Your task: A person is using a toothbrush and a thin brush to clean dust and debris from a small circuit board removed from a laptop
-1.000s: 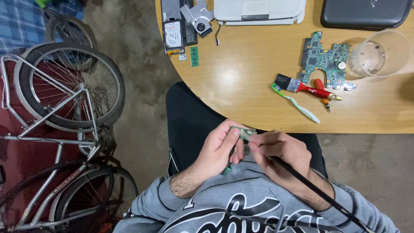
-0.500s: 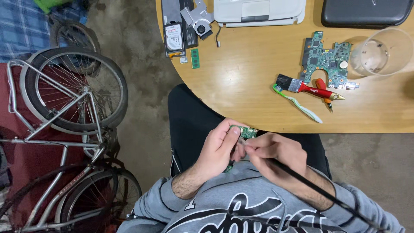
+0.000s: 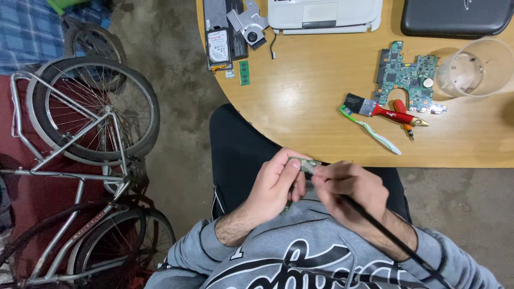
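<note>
Holding the small green board (image 3: 306,165) pinched in my left hand (image 3: 276,187) above my lap, as a second ago, I keep my right hand (image 3: 350,187) closed on the thin black tool (image 3: 391,235), its tip still on the board.

A grey sweatshirt (image 3: 300,257) is worn, with large black lettering outlined in white across the chest, towards 6 o'clock. Both sleeves are pushed up to the forearms, and their cuffs are gathered in soft folds. Black trousers (image 3: 241,155) are seen towards 12 o'clock. The left hand (image 3: 276,187) and the right hand (image 3: 350,187) are bare; hair is seen on the forearms.
</note>
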